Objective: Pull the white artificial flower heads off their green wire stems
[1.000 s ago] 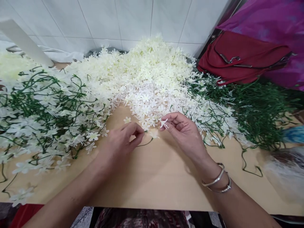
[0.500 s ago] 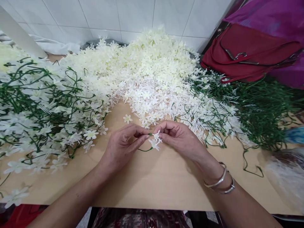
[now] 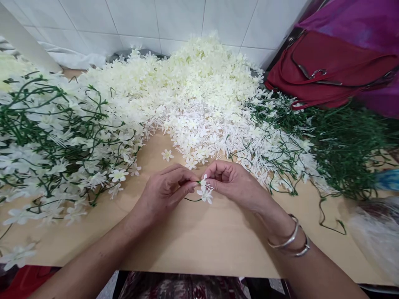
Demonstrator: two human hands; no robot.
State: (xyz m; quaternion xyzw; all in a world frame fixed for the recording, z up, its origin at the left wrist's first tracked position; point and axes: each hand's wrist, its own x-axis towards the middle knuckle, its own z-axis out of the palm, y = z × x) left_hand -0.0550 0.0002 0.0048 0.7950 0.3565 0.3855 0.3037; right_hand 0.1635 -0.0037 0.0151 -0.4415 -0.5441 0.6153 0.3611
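In the head view we see 2 hands meeting over the table near its front edge: our left hand pinches a thin green stem, our right hand pinches 1 small white flower with spiky stamens. 1 loose blossom lies before the flower heap.

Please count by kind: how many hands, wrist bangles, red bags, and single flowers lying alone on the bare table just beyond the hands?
Hands: 2 (left hand, right hand)
Wrist bangles: 2
Red bag: 1
Lone flower on the bare table: 1
Total: 6
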